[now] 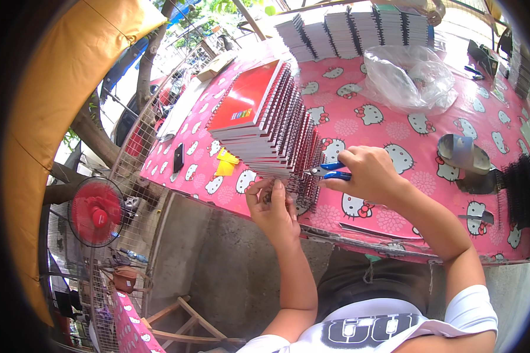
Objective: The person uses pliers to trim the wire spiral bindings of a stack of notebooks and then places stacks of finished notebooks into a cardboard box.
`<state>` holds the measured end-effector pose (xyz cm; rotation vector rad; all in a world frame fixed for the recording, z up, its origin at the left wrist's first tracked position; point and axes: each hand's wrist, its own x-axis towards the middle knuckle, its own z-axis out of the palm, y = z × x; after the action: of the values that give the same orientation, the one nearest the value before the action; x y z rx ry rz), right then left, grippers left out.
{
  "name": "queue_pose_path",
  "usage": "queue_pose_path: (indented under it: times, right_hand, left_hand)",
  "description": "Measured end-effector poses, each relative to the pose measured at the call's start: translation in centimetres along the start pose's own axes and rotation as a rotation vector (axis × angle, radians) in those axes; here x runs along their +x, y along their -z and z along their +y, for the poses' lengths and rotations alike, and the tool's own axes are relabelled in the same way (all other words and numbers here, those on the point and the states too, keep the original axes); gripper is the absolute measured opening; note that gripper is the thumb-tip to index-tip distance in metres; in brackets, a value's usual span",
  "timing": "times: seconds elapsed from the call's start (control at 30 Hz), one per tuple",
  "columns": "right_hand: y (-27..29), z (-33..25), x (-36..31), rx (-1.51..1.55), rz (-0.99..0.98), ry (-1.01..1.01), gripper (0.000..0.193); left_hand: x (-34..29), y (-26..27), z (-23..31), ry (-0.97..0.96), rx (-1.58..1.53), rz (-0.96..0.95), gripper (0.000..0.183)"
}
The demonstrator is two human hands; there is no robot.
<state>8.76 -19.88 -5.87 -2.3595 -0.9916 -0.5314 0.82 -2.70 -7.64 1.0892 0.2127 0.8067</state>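
A tall stack of red-covered spiral notebooks (247, 100) stands near the table's front edge, its coiled spines facing right. My right hand (371, 170) grips small blue-handled cutting pliers (330, 171), whose jaws point left at the coils low on the stack. At the near corner of the stack, my left hand (277, 215) has its thumb and fingers closed around a dark wire coil (268, 194), partly hidden by the fingers. More dark coils show beside the stack under the pliers.
Coil-bound books (341, 32) line the table's back, near another person's hand (436, 13). A clear plastic bag (409, 82), a tape roll (462, 152), and black coils (524, 191) lie rightward. Yellow slips (226, 163) and a black device (178, 157) lie left; a red fan (97, 212) stands beyond.
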Motion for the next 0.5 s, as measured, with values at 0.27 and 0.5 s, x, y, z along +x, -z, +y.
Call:
queue_pose_path:
  times: [0.27, 0.5]
  right_hand:
    - [-0.5, -0.9, 1.4, -0.022, -0.137, -0.022, 0.059]
    - [-1.1, 0.7, -0.6, -0.065, 0.168, 0.135, 0.061]
  left_hand:
    - [0.4, 0.8, -2.5, -0.122, 0.179, -0.055, 0.027]
    - [-0.4, 0.1, -0.2, 0.102, 0.075, 0.022, 0.025]
